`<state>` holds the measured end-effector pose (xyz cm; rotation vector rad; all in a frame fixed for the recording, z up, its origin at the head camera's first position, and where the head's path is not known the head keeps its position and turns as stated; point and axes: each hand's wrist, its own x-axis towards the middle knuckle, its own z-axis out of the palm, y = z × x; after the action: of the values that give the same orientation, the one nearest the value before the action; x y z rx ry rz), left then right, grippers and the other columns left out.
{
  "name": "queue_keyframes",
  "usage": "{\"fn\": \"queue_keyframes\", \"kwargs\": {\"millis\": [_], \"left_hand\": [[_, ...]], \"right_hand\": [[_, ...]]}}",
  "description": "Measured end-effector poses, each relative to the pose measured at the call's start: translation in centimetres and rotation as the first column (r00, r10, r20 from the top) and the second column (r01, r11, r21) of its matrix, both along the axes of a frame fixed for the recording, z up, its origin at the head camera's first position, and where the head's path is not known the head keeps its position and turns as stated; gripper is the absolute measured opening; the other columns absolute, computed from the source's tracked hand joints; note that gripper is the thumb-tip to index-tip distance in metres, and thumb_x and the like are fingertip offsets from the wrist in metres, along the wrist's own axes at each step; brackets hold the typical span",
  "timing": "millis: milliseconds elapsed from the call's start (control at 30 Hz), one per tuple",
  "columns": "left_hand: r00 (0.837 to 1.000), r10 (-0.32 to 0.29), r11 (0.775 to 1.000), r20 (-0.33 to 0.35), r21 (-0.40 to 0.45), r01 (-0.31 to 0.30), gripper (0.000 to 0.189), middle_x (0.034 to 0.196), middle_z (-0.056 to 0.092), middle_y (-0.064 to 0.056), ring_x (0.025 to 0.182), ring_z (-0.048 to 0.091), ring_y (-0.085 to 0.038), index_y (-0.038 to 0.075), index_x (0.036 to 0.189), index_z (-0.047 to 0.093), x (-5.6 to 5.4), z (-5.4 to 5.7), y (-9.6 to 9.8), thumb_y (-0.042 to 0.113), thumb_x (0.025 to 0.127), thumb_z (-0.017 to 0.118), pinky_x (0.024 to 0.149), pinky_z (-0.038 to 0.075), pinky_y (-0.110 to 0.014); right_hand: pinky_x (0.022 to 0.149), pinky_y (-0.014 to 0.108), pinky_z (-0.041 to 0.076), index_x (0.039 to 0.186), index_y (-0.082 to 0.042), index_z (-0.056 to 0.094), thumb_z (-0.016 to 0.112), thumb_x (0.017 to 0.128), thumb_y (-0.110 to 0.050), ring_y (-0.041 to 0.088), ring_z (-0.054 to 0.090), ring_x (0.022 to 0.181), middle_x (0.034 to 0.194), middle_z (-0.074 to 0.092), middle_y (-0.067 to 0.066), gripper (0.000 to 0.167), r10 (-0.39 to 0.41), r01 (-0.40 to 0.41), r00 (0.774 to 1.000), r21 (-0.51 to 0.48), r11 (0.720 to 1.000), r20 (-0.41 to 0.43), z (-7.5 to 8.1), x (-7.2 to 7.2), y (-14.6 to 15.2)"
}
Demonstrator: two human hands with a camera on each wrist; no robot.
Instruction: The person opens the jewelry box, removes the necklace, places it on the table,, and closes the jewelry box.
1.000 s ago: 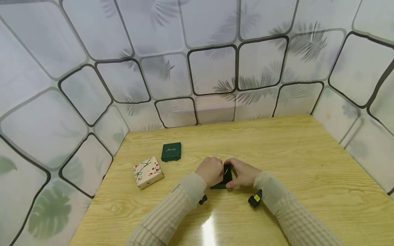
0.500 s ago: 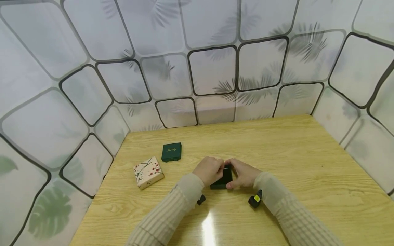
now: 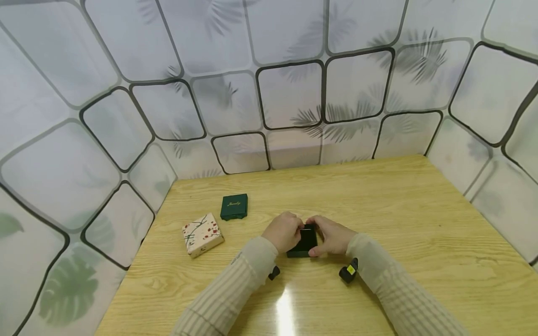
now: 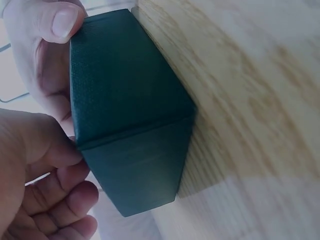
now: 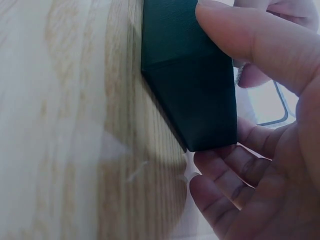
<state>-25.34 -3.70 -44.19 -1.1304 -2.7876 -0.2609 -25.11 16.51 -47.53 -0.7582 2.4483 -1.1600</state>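
Observation:
A dark green jewelry box point(image 3: 299, 254) with a black inside sits uncovered on the table. My right hand point(image 3: 334, 237) grips its right side, thumb on the front and fingers round the back, as the right wrist view also shows. Over the box's left part, my left hand point(image 3: 283, 232) has curled fingers and appears to pinch a thin silvery bracelet point(image 3: 308, 229) at the inside. Something sparkly by the left fingertips point(image 5: 253, 76) shows in the right wrist view. The left wrist view shows the box's outer walls point(image 4: 125, 80), with the left fingers at its rim; most of the bracelet is hidden.
A dark green lid point(image 3: 234, 206) with gold lettering lies at the back left. Near it is a cream box point(image 3: 202, 234) with a red blossom and branch print. The wooden table point(image 3: 399, 205) is bounded by patterned curtains point(image 3: 290, 93).
My left hand has shifted slightly left, baring more of the black inside. The silvery bracelet went from a visible curve to a flat thin line. My right hand stayed in place.

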Motion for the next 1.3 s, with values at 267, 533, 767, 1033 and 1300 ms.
{"fn": "queue_keyframes", "kwargs": {"millis": [267, 533, 767, 1033, 1300], "left_hand": [[0.998, 0.016, 0.999, -0.059, -0.031, -0.018, 0.008, 0.091, 0.065, 0.0, 0.088, 0.06, -0.015, 0.011, 0.095, 0.071, 0.12, -0.21, 0.01, 0.009, 0.089, 0.067, 0.081, 0.051, -0.022], [0.999, 0.003, 1.0, -0.047, 0.006, -0.003, 0.008, 0.095, 0.067, -0.002, 0.091, 0.061, -0.016, 0.01, 0.098, 0.067, 0.15, -0.56, 0.06, 0.007, 0.093, 0.062, 0.081, 0.051, -0.023], [0.999, -0.018, 0.999, -0.041, 0.041, 0.019, 0.013, 0.095, 0.068, -0.003, 0.09, 0.062, -0.016, 0.009, 0.099, 0.068, 0.27, -0.47, -0.05, 0.005, 0.087, 0.067, 0.081, 0.051, -0.024], [0.996, 0.033, 0.999, -0.079, 0.021, -0.031, 0.015, 0.091, 0.067, -0.002, 0.086, 0.062, -0.016, 0.009, 0.098, 0.073, 0.45, -0.51, -0.15, 0.005, 0.085, 0.067, 0.08, 0.051, -0.022], [0.994, 0.066, 0.998, -0.089, 0.024, -0.064, 0.007, 0.086, 0.066, 0.0, 0.082, 0.061, -0.015, 0.012, 0.093, 0.074, 0.61, -0.55, -0.2, 0.013, 0.09, 0.069, 0.076, 0.052, -0.022]], "right_hand": [[0.105, 0.049, 0.032, 0.136, -0.004, 0.04, 0.084, 0.075, -0.034, 0.027, 0.043, 0.125, 0.135, 0.045, 0.011, 0.08, 0.001, -0.001, 1.0, 0.008, 1.0, -0.012, -0.07, -0.06, 0.02], [0.107, 0.048, 0.031, 0.136, -0.006, 0.041, 0.084, 0.075, -0.032, 0.027, 0.042, 0.126, 0.135, 0.045, 0.01, 0.078, 0.007, -0.007, 1.0, 0.002, 1.0, -0.009, -0.03, -0.04, -0.05], [0.107, 0.049, 0.031, 0.135, -0.006, 0.041, 0.083, 0.076, -0.033, 0.029, 0.041, 0.129, 0.137, 0.044, 0.01, 0.078, 0.011, -0.011, 1.0, -0.006, 1.0, -0.002, 0.0, -0.04, -0.02], [0.106, 0.049, 0.032, 0.136, -0.004, 0.04, 0.084, 0.076, -0.033, 0.028, 0.043, 0.125, 0.135, 0.045, 0.011, 0.08, -0.003, 0.003, 1.0, 0.004, 1.0, -0.003, 0.03, 0.05, -0.06], [0.105, 0.049, 0.032, 0.136, -0.003, 0.04, 0.083, 0.076, -0.034, 0.027, 0.044, 0.124, 0.135, 0.046, 0.01, 0.081, -0.01, 0.01, 1.0, 0.02, 1.0, -0.009, 0.07, 0.11, -0.05]]}}
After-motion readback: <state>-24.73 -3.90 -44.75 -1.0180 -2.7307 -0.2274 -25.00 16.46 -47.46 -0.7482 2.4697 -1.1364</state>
